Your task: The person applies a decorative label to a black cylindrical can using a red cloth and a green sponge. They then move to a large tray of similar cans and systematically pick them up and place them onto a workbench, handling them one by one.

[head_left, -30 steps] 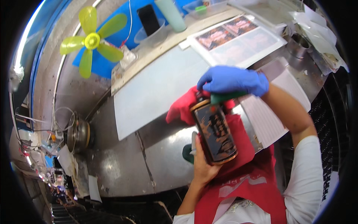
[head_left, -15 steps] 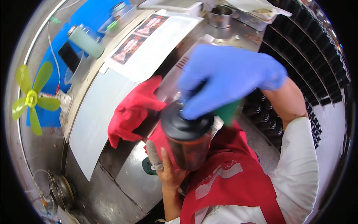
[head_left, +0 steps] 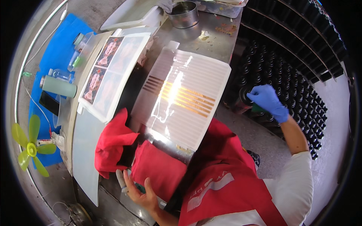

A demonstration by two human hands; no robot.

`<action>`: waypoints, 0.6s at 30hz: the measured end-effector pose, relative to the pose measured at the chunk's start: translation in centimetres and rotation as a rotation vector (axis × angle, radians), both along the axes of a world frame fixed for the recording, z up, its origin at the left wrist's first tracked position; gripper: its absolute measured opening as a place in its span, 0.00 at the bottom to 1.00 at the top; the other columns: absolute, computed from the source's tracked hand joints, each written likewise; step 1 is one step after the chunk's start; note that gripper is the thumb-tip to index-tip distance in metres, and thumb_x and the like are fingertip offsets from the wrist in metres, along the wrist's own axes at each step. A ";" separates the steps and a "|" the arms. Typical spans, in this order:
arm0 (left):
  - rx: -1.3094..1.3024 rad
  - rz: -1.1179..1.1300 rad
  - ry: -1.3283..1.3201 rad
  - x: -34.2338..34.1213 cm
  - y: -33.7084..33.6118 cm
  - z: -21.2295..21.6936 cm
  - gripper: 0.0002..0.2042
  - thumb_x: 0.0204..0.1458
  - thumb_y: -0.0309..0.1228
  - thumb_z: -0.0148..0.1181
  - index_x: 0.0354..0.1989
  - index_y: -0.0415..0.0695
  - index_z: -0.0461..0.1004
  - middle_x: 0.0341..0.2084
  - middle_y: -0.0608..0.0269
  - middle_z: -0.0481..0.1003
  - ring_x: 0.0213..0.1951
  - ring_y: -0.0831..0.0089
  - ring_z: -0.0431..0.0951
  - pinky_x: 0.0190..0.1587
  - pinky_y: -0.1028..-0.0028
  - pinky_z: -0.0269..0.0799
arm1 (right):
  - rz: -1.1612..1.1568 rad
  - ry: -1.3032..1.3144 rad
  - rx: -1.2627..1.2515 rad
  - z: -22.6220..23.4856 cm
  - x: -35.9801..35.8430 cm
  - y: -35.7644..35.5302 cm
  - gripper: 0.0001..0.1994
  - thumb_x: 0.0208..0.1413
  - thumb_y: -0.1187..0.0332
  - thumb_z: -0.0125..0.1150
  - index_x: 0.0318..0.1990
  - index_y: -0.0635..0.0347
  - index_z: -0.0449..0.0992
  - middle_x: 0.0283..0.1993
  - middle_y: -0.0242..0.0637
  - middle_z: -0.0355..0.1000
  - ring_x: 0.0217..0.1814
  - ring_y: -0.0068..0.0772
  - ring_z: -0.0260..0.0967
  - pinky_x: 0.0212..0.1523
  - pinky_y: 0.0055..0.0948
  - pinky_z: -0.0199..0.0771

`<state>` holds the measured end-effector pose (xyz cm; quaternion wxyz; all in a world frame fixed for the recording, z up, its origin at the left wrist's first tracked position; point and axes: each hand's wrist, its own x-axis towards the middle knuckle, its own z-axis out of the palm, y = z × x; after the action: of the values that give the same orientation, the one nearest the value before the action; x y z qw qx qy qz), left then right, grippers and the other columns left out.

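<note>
The gloved right hand has carried the dark can from frame centre to the right; the left hand has let go

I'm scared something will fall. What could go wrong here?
1. The gloved right hand holds a dark can out over rows of cans packed close together. Setting it down carelessly might knock others over.
2. The bare left hand rests by the red cloth at the counter's edge, where the person may not be looking. The cloth could slip off.
</note>
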<state>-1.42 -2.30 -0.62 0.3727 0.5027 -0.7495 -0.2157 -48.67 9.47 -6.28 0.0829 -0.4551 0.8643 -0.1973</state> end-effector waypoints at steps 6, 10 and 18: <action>0.016 0.125 -0.194 0.4 0.0 0.7 0.27 0.48 0.22 0.60 0.59 0.33 0.62 0.63 0.43 0.55 0.61 0.53 0.62 0.60 0.63 0.59 | -0.274 -0.080 0.262 -17.1 -4.4 -2.3 0.15 0.49 0.54 0.58 0.30 0.55 0.81 0.31 0.44 0.76 0.37 0.48 0.74 0.39 0.42 0.75; -0.046 0.119 -0.459 -2.5 -0.1 3.3 0.24 0.51 0.34 0.64 0.54 0.35 0.69 0.59 0.42 0.62 0.58 0.46 0.64 0.59 0.57 0.59 | -0.419 -0.164 0.197 -25.5 -6.5 -3.1 0.16 0.46 0.52 0.58 0.28 0.54 0.81 0.29 0.46 0.76 0.35 0.49 0.74 0.37 0.43 0.74; 0.015 0.059 -0.547 -4.1 -1.0 3.5 0.24 0.51 0.32 0.63 0.57 0.39 0.68 0.61 0.41 0.60 0.60 0.47 0.61 0.61 0.59 0.57 | -0.495 -0.212 0.299 -31.3 -6.9 -3.2 0.18 0.50 0.52 0.52 0.33 0.55 0.80 0.34 0.49 0.76 0.39 0.54 0.73 0.39 0.47 0.74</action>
<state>-5.51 -3.27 2.86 0.1587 0.5669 -0.8056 -0.0665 -55.54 6.30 -37.61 0.1879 -0.1904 0.9549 -0.1285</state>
